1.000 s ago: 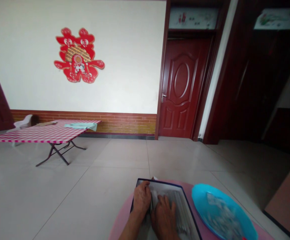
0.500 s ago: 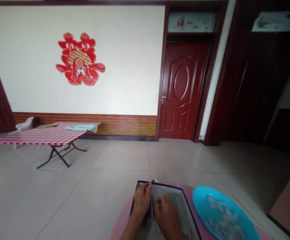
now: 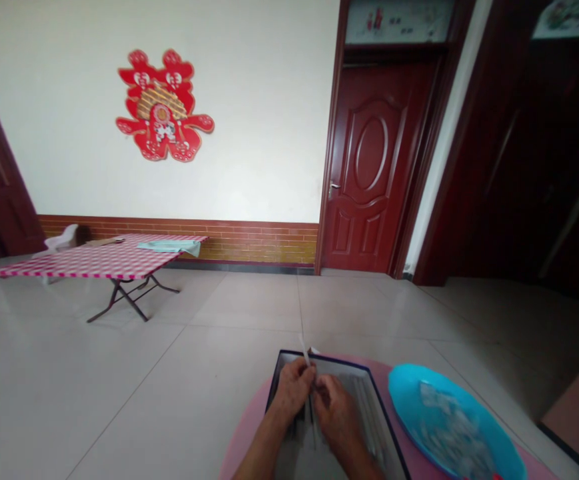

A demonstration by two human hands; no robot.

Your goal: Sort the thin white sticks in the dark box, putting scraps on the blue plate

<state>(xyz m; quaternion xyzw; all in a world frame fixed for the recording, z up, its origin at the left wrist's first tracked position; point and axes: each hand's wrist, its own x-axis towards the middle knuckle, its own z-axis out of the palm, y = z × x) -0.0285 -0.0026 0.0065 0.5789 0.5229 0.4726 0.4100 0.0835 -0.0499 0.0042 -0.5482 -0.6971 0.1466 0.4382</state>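
Low in the view, a dark-framed tray [image 3: 385,420] lies on a round pink table [image 3: 249,433]. It holds a pale sheet and several long thin white sticks [image 3: 364,413]. My left hand [image 3: 293,390] is shut around a thin white stick [image 3: 305,352], which stands tilted above the tray's far edge. My right hand [image 3: 336,417] sits close beside it, fingers curled toward that stick, over the tray. Whether those fingers grip the stick is hidden. To the right lies a blue plate [image 3: 404,400] with whitish, blurred material [image 3: 452,427] on it.
The pink table's edge curves close around the tray and plate. Far off stand a folding table with a pink-checked cloth [image 3: 99,263], a teal cloth [image 3: 169,247] on it, and a dark red door [image 3: 374,173]. A tiled floor lies between.
My hands have drawn closer together, and the thin stick now stands more upright between them. Earlier my hands lay flatter on the tray. The whole view has shifted slightly.
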